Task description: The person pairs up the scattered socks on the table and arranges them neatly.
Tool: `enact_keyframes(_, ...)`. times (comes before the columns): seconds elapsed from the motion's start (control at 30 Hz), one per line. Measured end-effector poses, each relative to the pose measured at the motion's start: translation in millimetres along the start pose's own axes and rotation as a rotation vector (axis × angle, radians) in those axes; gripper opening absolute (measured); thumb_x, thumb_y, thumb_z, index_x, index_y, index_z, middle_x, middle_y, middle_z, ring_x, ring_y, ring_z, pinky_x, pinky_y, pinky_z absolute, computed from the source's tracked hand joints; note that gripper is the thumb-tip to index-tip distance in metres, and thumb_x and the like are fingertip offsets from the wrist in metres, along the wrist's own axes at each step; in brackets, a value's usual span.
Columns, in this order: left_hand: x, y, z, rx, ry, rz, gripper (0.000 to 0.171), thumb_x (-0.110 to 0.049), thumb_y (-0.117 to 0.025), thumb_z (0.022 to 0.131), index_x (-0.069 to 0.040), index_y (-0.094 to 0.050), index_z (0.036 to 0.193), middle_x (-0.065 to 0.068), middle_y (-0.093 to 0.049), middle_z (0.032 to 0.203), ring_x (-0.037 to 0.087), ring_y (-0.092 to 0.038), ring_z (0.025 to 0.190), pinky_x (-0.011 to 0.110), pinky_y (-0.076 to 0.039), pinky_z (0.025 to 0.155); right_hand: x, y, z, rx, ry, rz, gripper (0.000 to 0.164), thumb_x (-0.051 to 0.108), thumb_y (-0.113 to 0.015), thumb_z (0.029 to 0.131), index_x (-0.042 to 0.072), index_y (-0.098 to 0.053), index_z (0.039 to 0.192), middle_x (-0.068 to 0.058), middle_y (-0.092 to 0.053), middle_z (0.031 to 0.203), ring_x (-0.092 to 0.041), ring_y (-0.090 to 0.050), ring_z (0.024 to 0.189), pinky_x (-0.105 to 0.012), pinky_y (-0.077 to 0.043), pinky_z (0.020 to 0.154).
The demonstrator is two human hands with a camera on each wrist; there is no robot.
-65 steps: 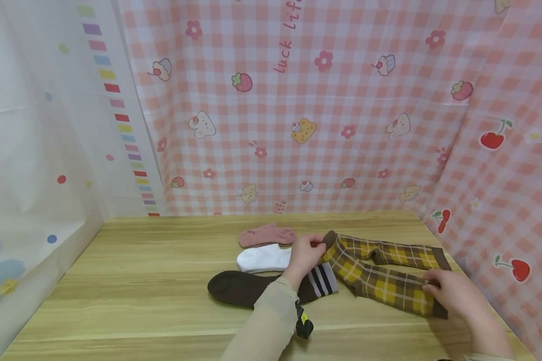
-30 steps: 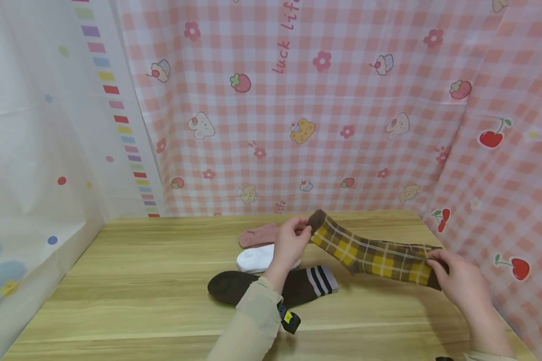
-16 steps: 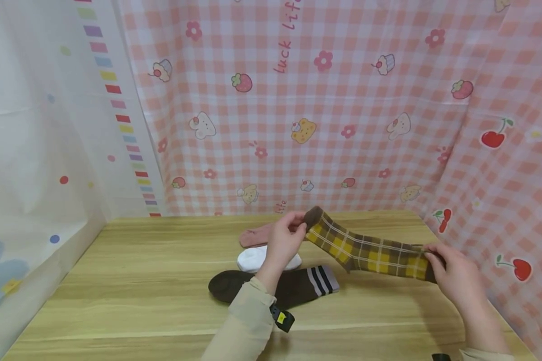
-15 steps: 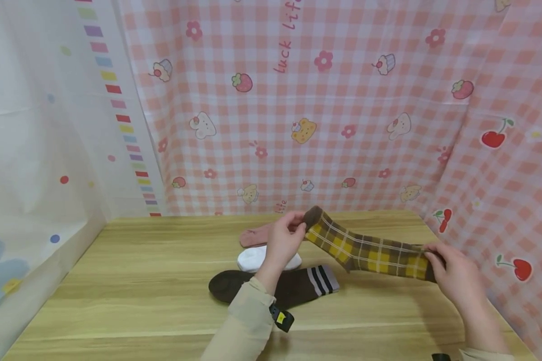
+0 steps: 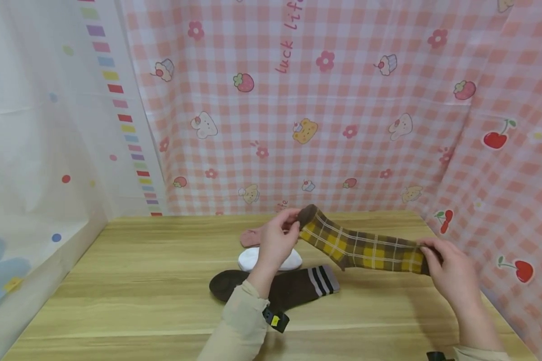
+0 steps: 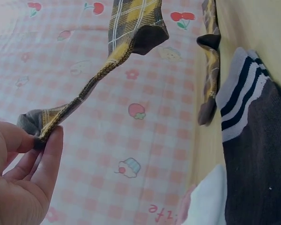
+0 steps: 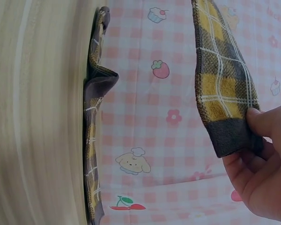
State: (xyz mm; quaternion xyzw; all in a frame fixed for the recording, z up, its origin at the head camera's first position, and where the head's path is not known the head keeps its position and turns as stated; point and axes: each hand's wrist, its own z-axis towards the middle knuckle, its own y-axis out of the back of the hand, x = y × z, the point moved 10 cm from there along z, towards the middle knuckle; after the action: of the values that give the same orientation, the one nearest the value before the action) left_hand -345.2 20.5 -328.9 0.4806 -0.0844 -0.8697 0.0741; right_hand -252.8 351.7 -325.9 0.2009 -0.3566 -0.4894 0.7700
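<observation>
A brown and yellow plaid sock (image 5: 361, 245) is stretched between both hands, lifted off the table. My left hand (image 5: 277, 238) pinches its dark toe between thumb and fingers. The cuff at the other end is pinched by my right hand (image 5: 453, 268). A second plaid sock (image 7: 91, 131) lies flat on the table in the right wrist view; in the head view the raised one hides it. Below my left forearm is a dark brown sock (image 5: 293, 291) with a striped cuff. Past it lie a white sock (image 5: 248, 258) and a pink sock (image 5: 250, 237), both partly covered by my left hand.
All the loose socks lie on a wood-grain table (image 5: 131, 281). A pink checked curtain (image 5: 271, 125) hangs at its back edge and along the right side. A white curtain (image 5: 36, 150) closes off the left. Black straps circle the wrists.
One plaid sock has been raised from the table, leaving its mate there. Both hands have moved up and somewhat left with it, keeping hold of toe and cuff.
</observation>
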Motion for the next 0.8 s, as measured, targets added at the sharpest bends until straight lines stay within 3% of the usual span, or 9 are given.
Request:
enact_keyframes(0.1,-3.9,3.1,-1.5,-0.007,-0.012,-0.007,0.025,0.004,-0.062,0.092,-0.006,-0.070,0.113,0.008,-0.069,0.090,0.017,-0.064,0.075,0.026,-0.056,0.064,3.0,4.7,0.2,-0.056,0.022,0.017,0.019,-0.006,-0.069,0.088,0.002,-0.071,0.104,-0.018,-0.068,0.099,-0.012,-0.056,0.074,-0.013,-0.037,0.058)
enact_keyframes(0.23,-8.3,6.1,-4.1,-0.009,-0.024,-0.002,0.027,0.005,-0.062,0.091,-0.006,-0.070,0.114,0.009,-0.069,0.090,0.018,-0.064,0.075,0.026,-0.057,0.064,4.4,7.6,-0.1,-0.097,0.032,0.033,0.021,-0.008,-0.070,0.086,0.003,-0.072,0.103,-0.017,-0.069,0.097,0.006,-0.045,0.074,-0.012,-0.036,0.058)
enact_keyframes(0.53,-13.7,13.2,-10.7,-0.003,-0.049,0.039,0.028,0.005,-0.062,0.090,-0.007,-0.070,0.115,0.007,-0.070,0.090,0.017,-0.065,0.076,0.027,-0.056,0.068,7.8,9.1,-2.5,-0.138,0.033,0.072,0.022,-0.010,-0.071,0.084,0.003,-0.072,0.103,-0.015,-0.068,0.095,0.012,-0.040,0.077,-0.010,-0.035,0.060)
enact_keyframes(0.8,-15.6,20.6,-13.4,0.013,-0.079,0.066,0.030,0.006,-0.061,0.090,-0.007,-0.070,0.116,0.007,-0.070,0.093,0.016,-0.065,0.078,0.028,-0.056,0.068,23.0,6.9,-1.6,-0.140,0.111,0.110,0.026,-0.015,-0.072,0.080,0.000,-0.071,0.101,-0.014,-0.069,0.094,0.014,-0.042,0.081,-0.006,-0.037,0.067)
